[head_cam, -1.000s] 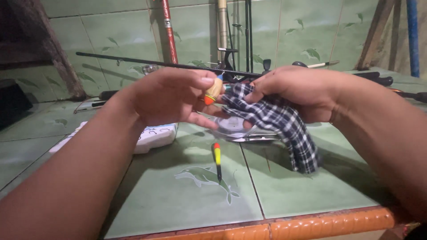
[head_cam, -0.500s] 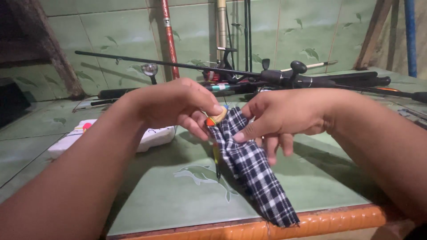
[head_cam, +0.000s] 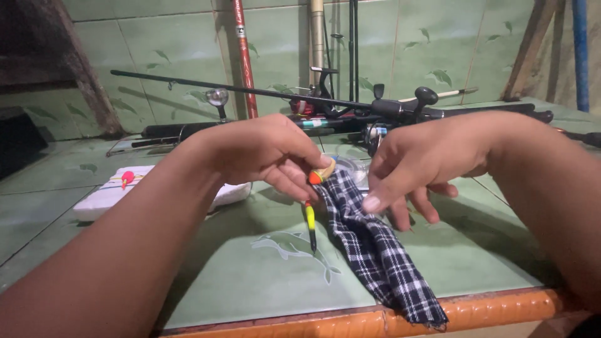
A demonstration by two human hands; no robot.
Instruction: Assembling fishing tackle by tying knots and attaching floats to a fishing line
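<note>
My left hand (head_cam: 266,153) pinches a small tan float with an orange tip (head_cam: 320,173) between thumb and fingers, held just above the green tiled floor. My right hand (head_cam: 416,166) pinches the upper edge of a black-and-white checked cloth (head_cam: 375,250), which hangs from the float and trails down to the orange tile border. A slim yellow, red and black stick float (head_cam: 310,224) lies on the tile just below my left fingers.
A white foam block (head_cam: 103,199) with a red-tipped float (head_cam: 127,178) on it lies at the left. Several fishing rods with reels (head_cam: 400,111) lie across the floor behind my hands, and upright rods (head_cam: 243,56) lean on the green tiled wall. An orange tile border (head_cam: 494,307) edges the front.
The cloth, bunched around the float a second ago, has been drawn out and now hangs long toward the front edge. My right hand has slid from the float down onto the cloth.
</note>
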